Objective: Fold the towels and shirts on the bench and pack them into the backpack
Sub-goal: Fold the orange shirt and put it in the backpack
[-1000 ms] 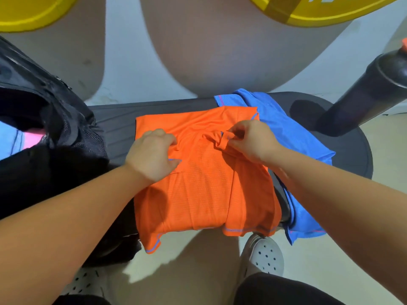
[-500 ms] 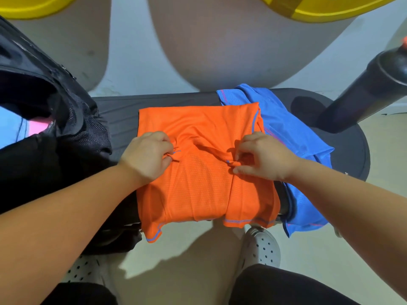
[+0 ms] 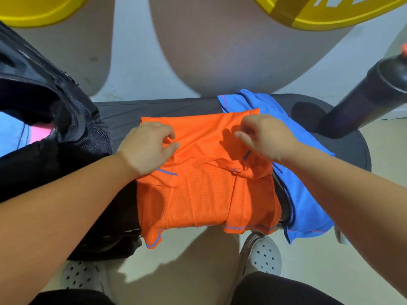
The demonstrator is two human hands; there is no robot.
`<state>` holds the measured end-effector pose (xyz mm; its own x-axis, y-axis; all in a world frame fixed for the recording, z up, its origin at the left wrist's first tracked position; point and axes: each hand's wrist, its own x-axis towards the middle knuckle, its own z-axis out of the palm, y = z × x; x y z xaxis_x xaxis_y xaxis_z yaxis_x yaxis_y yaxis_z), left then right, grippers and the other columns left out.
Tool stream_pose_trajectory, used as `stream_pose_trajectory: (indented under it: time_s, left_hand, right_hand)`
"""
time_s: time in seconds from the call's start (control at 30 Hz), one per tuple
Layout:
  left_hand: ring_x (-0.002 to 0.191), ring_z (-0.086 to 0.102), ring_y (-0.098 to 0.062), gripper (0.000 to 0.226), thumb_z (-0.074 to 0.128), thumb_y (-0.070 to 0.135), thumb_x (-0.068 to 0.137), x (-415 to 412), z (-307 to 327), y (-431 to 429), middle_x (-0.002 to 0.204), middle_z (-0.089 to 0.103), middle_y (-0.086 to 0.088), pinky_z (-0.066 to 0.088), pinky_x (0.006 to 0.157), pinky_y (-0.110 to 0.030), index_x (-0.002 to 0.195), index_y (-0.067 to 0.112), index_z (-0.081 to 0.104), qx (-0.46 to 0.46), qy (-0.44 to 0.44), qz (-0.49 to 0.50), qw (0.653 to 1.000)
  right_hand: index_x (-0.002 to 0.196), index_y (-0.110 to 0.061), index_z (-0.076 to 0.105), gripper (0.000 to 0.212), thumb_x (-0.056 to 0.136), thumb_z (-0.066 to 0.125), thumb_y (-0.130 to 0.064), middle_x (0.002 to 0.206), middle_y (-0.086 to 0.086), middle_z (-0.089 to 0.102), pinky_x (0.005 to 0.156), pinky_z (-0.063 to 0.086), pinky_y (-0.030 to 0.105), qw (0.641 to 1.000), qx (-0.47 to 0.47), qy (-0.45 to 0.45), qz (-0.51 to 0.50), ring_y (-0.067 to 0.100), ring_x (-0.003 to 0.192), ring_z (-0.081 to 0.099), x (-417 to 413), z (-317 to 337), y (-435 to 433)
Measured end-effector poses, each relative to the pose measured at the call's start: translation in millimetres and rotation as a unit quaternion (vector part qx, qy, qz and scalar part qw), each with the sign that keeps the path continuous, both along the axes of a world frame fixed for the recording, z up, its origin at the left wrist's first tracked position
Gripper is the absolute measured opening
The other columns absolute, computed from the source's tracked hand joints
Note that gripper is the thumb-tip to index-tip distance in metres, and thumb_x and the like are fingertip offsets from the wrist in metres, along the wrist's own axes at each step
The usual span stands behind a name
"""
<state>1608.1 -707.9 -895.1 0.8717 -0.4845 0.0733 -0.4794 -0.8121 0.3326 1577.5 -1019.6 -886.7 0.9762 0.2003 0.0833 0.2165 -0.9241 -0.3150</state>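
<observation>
The orange shirt (image 3: 204, 194) and blue shirt (image 3: 306, 194) are thin cloth with a fine mesh weave and a faint sheen. The bench (image 3: 123, 115) top is matt black and finely ribbed. The backpack (image 3: 44, 84) is black cloth with a mesh panel. The bottle (image 3: 363, 102) is dark and smooth, and the clogs (image 3: 262, 256) are pale and matt.

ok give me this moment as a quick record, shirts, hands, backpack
orange shirt: partly folded, lying across the bench, near edge hanging over
blue shirt: loose, partly under the orange shirt's right side
left hand: pinches a fold of the orange shirt
right hand: fingers curled over the shirt; grip unclear
backpack: open, left of the shirts, blue and pink cloth inside
</observation>
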Motion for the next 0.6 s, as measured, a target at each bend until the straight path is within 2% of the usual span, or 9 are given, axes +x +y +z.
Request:
stream_pose_trajectory:
  time_s: [0.1,0.17,0.3,0.37,0.4,0.43,0.47,0.5,0.6]
  left_hand:
    - [0.109,0.059,-0.034,0.035,0.068,0.034,0.085,28,-4,-12,0.113,0.065,-0.006,0.05,0.093,-0.048,0.117,0.02,0.065,0.026,0.013,0.062,0.998]
    - [0.116,0.055,-0.036,0.048,0.069,0.035,0.084,49,-7,-15,0.125,0.061,-0.009,0.047,0.098,-0.049,0.128,0.02,0.06,0.073,0.04,0.084,0.993]
    - [0.121,0.052,-0.035,0.067,0.074,0.052,0.076,83,-7,-13,0.129,0.06,-0.006,0.046,0.101,-0.046,0.134,0.024,0.057,0.144,0.11,0.121,0.976]
    - [0.115,0.057,-0.029,0.067,0.08,0.055,0.068,94,-4,-11,0.114,0.066,0.001,0.048,0.1,-0.044,0.126,0.028,0.062,0.092,0.169,0.151,0.97]
    - [0.11,0.06,-0.026,0.06,0.084,0.053,0.065,98,-3,-10,0.103,0.065,0.005,0.049,0.098,-0.043,0.118,0.031,0.065,0.065,0.188,0.158,0.967]
    - [0.105,0.062,-0.025,0.049,0.086,0.049,0.064,102,-4,-9,0.093,0.063,0.01,0.05,0.096,-0.042,0.106,0.033,0.068,0.054,0.197,0.155,0.967]
    - [0.101,0.063,-0.023,0.04,0.088,0.046,0.062,104,-5,-8,0.086,0.061,0.014,0.051,0.093,-0.042,0.094,0.034,0.068,0.057,0.201,0.148,0.967]
    - [0.098,0.063,-0.021,0.035,0.089,0.045,0.06,105,-6,-8,0.082,0.061,0.015,0.052,0.092,-0.042,0.086,0.033,0.068,0.06,0.204,0.142,0.967]
    - [0.099,0.06,-0.018,0.037,0.09,0.05,0.056,103,-9,-7,0.085,0.066,0.014,0.048,0.096,-0.043,0.08,0.033,0.067,0.061,0.204,0.142,0.967]
  right_hand:
    - [0.12,-0.024,0.063,0.032,0.093,0.058,-0.04,0.119,0.006,0.061,0.092,0.043,0.045,0.995,-0.08,0.04,-0.053,0.035,0.115,0.051,37,-4,4]
    - [0.135,-0.027,0.056,0.043,0.094,0.055,-0.04,0.134,0.005,0.056,0.098,0.039,0.046,0.984,-0.138,0.078,-0.079,0.035,0.123,0.045,53,-9,5]
    - [0.132,-0.03,0.058,0.044,0.092,0.055,-0.048,0.132,0.003,0.058,0.099,0.034,0.046,0.969,-0.198,0.093,-0.111,0.036,0.123,0.044,73,-16,-1]
    - [0.126,-0.035,0.063,0.041,0.09,0.06,-0.054,0.128,-0.001,0.062,0.101,0.036,0.045,0.974,-0.142,0.132,-0.12,0.031,0.124,0.049,82,-13,-8]
    - [0.123,-0.036,0.065,0.041,0.087,0.065,-0.055,0.125,-0.004,0.064,0.099,0.044,0.039,0.976,-0.081,0.162,-0.118,0.022,0.119,0.057,84,-10,-11]
    - [0.119,-0.034,0.068,0.04,0.084,0.072,-0.053,0.119,-0.007,0.067,0.091,0.05,0.026,0.974,0.004,0.193,-0.115,0.007,0.105,0.065,86,-7,-14]
    - [0.113,-0.03,0.072,0.036,0.082,0.077,-0.047,0.109,-0.011,0.07,0.075,0.049,0.01,0.966,0.087,0.218,-0.11,-0.005,0.085,0.067,86,-4,-17]
    - [0.108,-0.028,0.074,0.032,0.079,0.082,-0.042,0.1,-0.014,0.071,0.064,0.043,0.001,0.958,0.136,0.229,-0.108,-0.009,0.074,0.065,87,-3,-19]
    - [0.093,-0.028,0.076,0.024,0.073,0.088,-0.031,0.083,-0.013,0.071,0.056,0.038,0.0,0.958,0.144,0.224,-0.104,0.001,0.072,0.063,89,-8,-19]
